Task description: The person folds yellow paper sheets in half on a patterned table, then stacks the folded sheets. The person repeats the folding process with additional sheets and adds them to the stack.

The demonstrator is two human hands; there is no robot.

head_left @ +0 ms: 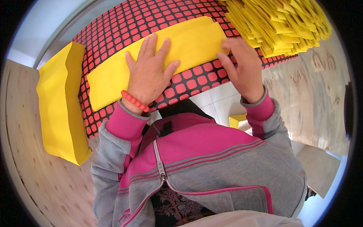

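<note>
A flat yellow sheet (113,77), folded into a long strip, lies on a table covered in a red-and-black checked cloth (124,22). My left hand (149,72) presses flat on the middle of the strip, fingers spread, a red bead bracelet on the wrist. My right hand (244,66) rests at the strip's right end, fingers curled down over its edge near the table's front rim.
A tall stack of flat yellow pieces (60,106) sits at the table's left end. A loose heap of folded yellow pieces (280,26) fills the far right. Wooden panels stand left and right (314,94); white floor tiles (219,102) and a small yellow box (237,120) show below.
</note>
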